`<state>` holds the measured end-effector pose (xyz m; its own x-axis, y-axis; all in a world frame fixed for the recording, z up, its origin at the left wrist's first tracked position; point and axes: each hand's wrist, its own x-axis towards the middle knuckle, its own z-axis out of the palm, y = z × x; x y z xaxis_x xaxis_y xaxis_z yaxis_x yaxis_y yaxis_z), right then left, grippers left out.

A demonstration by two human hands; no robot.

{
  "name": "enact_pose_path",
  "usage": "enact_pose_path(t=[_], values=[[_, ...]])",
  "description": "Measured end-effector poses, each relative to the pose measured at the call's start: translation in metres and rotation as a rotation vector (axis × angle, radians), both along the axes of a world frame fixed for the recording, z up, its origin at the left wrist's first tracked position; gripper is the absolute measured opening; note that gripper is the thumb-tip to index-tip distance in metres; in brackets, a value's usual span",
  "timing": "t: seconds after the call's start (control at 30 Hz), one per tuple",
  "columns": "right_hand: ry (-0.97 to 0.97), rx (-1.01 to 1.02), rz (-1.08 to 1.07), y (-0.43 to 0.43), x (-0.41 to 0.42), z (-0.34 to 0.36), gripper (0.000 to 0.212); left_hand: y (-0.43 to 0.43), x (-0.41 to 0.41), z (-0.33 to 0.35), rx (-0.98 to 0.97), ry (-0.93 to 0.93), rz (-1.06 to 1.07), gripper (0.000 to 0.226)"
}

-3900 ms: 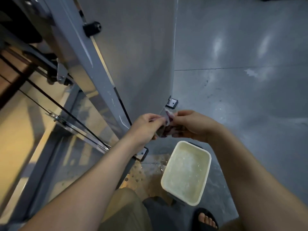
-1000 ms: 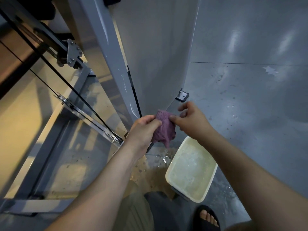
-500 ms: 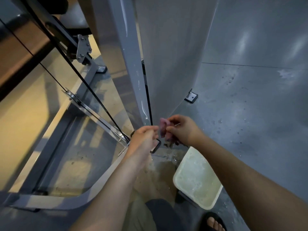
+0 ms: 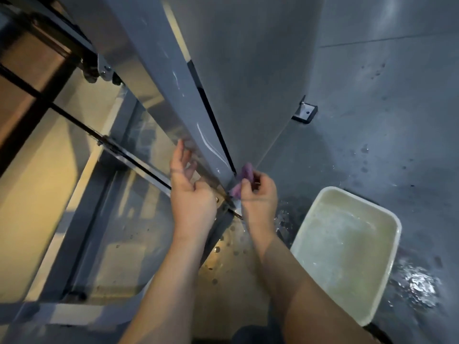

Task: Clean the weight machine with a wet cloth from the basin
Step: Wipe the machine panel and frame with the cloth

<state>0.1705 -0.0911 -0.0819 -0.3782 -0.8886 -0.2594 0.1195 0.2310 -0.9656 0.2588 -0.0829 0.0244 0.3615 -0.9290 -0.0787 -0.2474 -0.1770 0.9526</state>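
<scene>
My right hand (image 4: 258,194) pinches the purple cloth (image 4: 244,175) at the foot of the grey upright (image 4: 178,95), which rises away; left hand (image 4: 191,192) open alongside.

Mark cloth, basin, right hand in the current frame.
cloth (image 4: 247,173): head view, purple bunch above the fingers.
basin (image 4: 308,219): head view, left rim.
right hand (image 4: 258,194): head view, back of hand.

The weight machine post (image 4: 183,100) at 11 o'clock is grey painted metal, glossy and streaked. At centre, the purple cloth (image 4: 246,173) looks soft and nubbly. At 4 o'clock the basin (image 4: 306,223) is smooth whitish plastic, and the grey floor (image 4: 385,120) gleams wet.
</scene>
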Motion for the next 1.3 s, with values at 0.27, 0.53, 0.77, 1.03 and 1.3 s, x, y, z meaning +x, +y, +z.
enact_pose_path(t=[0.27, 0.53, 0.77, 1.03, 1.3], values=[[-0.036, -0.049, 0.044, -0.023, 0.036, -0.014, 0.018, -0.007, 0.018, -0.003, -0.074, -0.033, -0.037, 0.076], [-0.046, -0.224, -0.084, -0.022, 0.036, 0.016, 0.022, -0.004, 0.02, -0.005, -0.076, 0.013, -0.095, 0.078], [-0.239, -0.086, -0.035, -0.018, 0.045, 0.008, 0.015, -0.002, 0.024, -0.001, -0.064, 0.024, -0.142, 0.079], [-0.361, -0.069, -0.034, -0.024, 0.04, 0.003, 0.014, -0.002, 0.028, -0.003, -0.041, -0.009, -0.155, 0.081], [-0.161, 0.134, 0.104, -0.02, 0.033, -0.026, 0.018, -0.005, 0.029, -0.003, -0.032, -0.03, -0.135, 0.08]])
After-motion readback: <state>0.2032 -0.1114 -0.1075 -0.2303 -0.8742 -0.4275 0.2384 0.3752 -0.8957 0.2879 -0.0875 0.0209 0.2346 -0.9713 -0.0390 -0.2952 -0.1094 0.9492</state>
